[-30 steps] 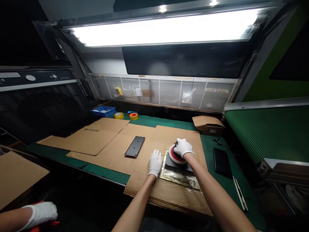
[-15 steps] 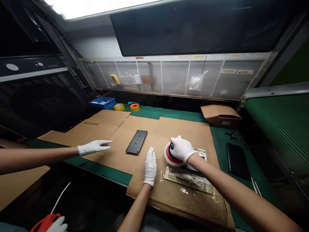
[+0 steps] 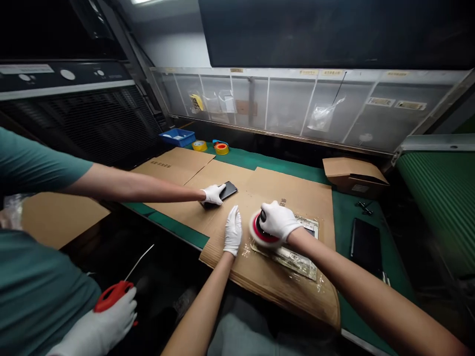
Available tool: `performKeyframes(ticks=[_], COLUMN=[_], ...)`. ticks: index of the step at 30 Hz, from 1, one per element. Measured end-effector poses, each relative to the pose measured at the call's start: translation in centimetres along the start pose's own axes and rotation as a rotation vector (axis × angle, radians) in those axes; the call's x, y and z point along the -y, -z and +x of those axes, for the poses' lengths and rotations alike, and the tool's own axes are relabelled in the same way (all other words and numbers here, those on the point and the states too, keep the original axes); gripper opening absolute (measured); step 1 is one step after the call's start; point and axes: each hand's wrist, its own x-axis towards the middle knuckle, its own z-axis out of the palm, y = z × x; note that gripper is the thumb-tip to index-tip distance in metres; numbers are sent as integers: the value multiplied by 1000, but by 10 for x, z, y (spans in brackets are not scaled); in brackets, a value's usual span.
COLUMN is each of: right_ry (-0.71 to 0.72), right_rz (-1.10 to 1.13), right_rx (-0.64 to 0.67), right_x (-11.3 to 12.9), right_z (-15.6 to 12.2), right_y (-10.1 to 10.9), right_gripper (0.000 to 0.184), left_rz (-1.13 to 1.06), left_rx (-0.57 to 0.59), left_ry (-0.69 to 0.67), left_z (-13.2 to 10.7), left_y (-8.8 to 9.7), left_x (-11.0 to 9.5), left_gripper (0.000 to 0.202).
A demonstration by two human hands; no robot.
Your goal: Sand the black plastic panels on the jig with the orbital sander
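My right hand [image 3: 278, 221], in a white glove, grips the black knob of a round polishing pad [image 3: 264, 238] with a red layer and a pale, fluffy rim. The pad rests over the left part of a worn, stained fixture plate [image 3: 302, 262], and my hand and forearm hide part of that plate. A dark piece [image 3: 308, 231] shows inside it. My left hand [image 3: 233, 231], gloved too, stands on edge on the cardboard [image 3: 256, 277] left of the pad, fingers stretched out and holding nothing.
A co-worker's gloved hand [image 3: 213, 194] holds a dark flat plate [image 3: 229, 190] left of me; their other hand [image 3: 117, 316] holds a red air blow gun [image 3: 113, 295]. Around lie a cardboard box [image 3: 354, 178], a black panel [image 3: 365, 242], tape rolls [image 3: 221, 149] and a blue tray [image 3: 178, 138].
The co-worker has reached in from the left and taken hold of the dark plate, which has shifted. Their blow gun has come further into view. My hands remain nearly in place; the view has turned left.
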Motion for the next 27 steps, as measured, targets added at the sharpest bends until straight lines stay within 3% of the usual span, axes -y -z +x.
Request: performKeyframes(ticks=[4,7,11,14,18,21,25,27], right_ry=[-62,-54,-158,-112,-144,-141,-140,-143], right_rz=[-23,8,-10,4,19,19,46,66], right_rx=[-30,-29,-64,-51,-35,-23,-10,-5], right_x=[7,3,-6,-10,-14,-16,-17,-17], right_z=[-1,0,2,3,3,5,7,7], right_y=[-2,-2,-2,-1,2,5,6,5], right_gripper=[34,34,38,36,39,38,41,48], left_rz=[61,81,95,99,79,24,-61,-86], left_rx=[-14,-9,-20,-22,-7,82,350,438], left_ry=[-48,-73,-78,-83,-113,-195,-267,-254], left_z=[-2,2,8,7,8,21,48,57], left_y=[-3,-5,-6,-5,-6,-26,-79,-99], left_x=[-5,-2,5,8,-5,-35,-81,-92], left_gripper=[43,42,41,43,42,45,34,29])
